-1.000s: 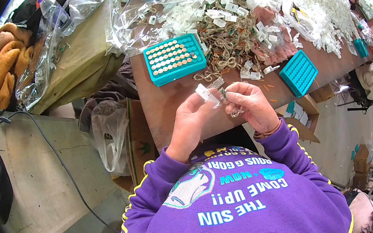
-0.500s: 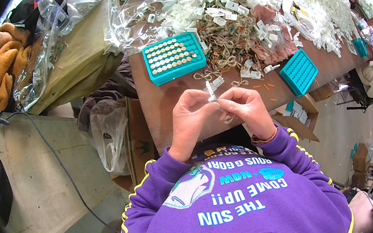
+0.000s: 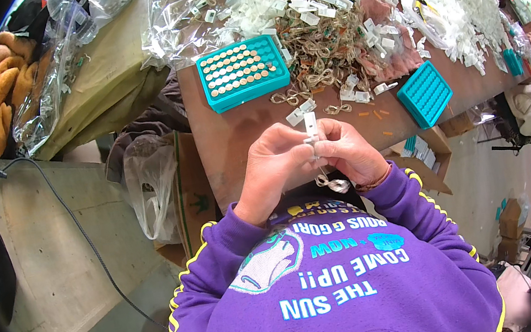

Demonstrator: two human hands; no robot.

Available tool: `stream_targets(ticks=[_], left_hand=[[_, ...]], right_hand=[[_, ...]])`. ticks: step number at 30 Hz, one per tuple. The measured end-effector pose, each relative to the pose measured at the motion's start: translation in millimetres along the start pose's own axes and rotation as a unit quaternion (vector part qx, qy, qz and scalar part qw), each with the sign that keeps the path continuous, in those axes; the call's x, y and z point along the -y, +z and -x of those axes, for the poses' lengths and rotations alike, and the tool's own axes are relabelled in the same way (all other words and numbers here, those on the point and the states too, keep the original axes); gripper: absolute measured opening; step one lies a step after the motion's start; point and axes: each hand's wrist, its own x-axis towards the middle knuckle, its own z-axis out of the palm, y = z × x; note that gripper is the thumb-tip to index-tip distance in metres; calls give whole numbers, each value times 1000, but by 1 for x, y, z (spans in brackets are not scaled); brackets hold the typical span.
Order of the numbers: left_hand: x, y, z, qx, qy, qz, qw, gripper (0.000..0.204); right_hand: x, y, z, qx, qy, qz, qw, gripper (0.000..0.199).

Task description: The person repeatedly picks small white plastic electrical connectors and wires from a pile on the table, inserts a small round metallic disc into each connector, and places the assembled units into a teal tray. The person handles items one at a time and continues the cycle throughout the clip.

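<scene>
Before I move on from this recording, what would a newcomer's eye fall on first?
Probably the sprawling heap of small white plastic pieces across the upper right. Next, left of the tangled beige cord bundles, a teal plastic tray holds round tan discs. At centre, the left hand and right hand pinch a white plastic clip.

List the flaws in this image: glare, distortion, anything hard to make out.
Head view: a black fisheye rim cuts off the corners; head view: glare bleaches the upper right edge, and the clear plastic sheet shows bright glints; head view: fine detail on the white piece between the left hand and right hand is too small to read.
</scene>
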Motion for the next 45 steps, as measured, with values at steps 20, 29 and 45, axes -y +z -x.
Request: stream_targets(ticks=[20, 29, 45], left_hand=[[4, -7, -3, -27, -45, -61, 997, 18], [9, -13, -4, -7, -109, 29, 994, 17], [8, -13, -5, -15, -81, -48, 995, 17]], right_hand=[[17, 2, 8, -46, 48, 95, 993, 26], [2, -6, 5, -30, 31, 21, 999, 24], [-7, 2, 11, -53, 8, -44, 998, 17]])
